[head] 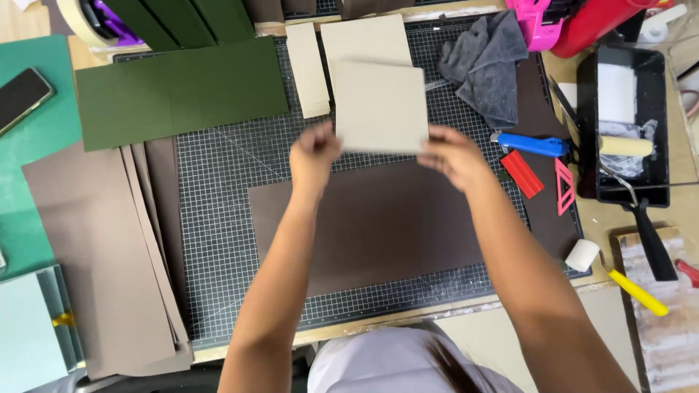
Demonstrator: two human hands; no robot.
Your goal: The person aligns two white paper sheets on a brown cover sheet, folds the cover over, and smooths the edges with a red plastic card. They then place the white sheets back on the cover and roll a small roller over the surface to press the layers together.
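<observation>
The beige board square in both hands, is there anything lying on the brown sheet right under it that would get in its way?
Nothing visible does. The beige board square is held by the left hand and right hand above the brown sheet, whose visible surface is bare. The red plastic piece lies off to the right.

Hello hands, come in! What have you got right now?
Left hand and right hand both grip one beige board square, lifted over the brown sheet. Cutting mat beneath. Nothing blocking.
</observation>
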